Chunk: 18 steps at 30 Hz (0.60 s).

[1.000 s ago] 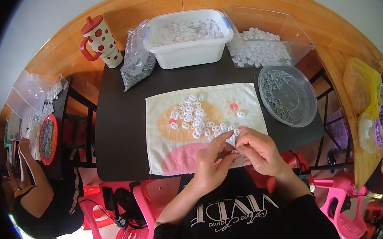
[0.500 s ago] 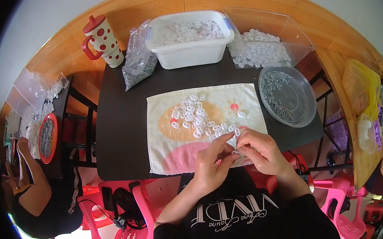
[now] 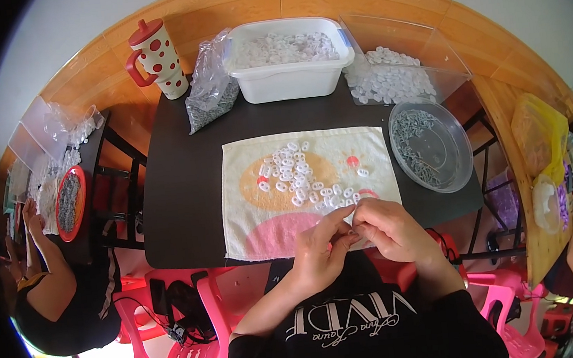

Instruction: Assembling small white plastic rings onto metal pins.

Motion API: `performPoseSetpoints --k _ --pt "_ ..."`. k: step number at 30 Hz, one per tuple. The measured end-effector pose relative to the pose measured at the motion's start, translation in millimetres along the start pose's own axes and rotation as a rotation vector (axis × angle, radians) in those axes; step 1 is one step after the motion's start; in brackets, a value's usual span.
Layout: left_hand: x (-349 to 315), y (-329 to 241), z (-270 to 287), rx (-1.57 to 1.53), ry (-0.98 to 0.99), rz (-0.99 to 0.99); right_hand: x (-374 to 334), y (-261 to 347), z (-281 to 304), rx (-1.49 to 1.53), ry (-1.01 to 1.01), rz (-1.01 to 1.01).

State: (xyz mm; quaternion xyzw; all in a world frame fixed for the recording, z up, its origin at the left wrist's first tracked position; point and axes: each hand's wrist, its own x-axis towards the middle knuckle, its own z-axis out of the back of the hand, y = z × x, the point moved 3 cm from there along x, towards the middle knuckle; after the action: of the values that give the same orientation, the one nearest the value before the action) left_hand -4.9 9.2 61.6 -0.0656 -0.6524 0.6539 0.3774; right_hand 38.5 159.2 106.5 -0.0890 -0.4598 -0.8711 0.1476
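Both my hands meet over the front edge of the towel. The thumb and fingers of my left hand (image 3: 318, 251) are pinched on a small white plastic piece, now mostly covered by fingertips. My right hand (image 3: 393, 232) presses its bent fingers and thumb together against the same spot; what they grip is hidden. Just beyond my fingers, many small white oval pieces (image 3: 293, 171) with two dark holes lie in a loose heap on the cream towel (image 3: 373, 143), which has orange and pink patches. One white piece (image 3: 363, 172) lies apart on the right.
Along the back stand a spotted tumbler (image 3: 163, 59), a bag of grey metal bits (image 3: 212, 106), a white tub (image 3: 287, 84) and a clear bin of white pieces (image 3: 391, 77). A round clear tray (image 3: 455, 154) of grey screws sits at right. Other people work at both sides.
My right hand has closed in toward the left one, and the white piece between my fingertips is less visible. The whole view has shifted slightly; the heap looks the same.
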Motion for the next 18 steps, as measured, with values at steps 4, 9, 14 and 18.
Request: performPoseSetpoints --k 4,9,14,18 --pt "2 -6 1 0.080 -0.017 -0.087 1 -2 -2 -0.037 0.064 0.016" --pt "1 0 4 0.013 -0.014 -0.006 -8 -19 -1 0.197 0.049 -0.159" --pt "-2 10 3 -0.108 -0.045 0.101 -27 -35 -9 0.516 -0.285 -0.286" --pt "-1 16 -1 -0.172 -0.111 0.187 -29 -24 -34 0.530 -0.359 -0.113"
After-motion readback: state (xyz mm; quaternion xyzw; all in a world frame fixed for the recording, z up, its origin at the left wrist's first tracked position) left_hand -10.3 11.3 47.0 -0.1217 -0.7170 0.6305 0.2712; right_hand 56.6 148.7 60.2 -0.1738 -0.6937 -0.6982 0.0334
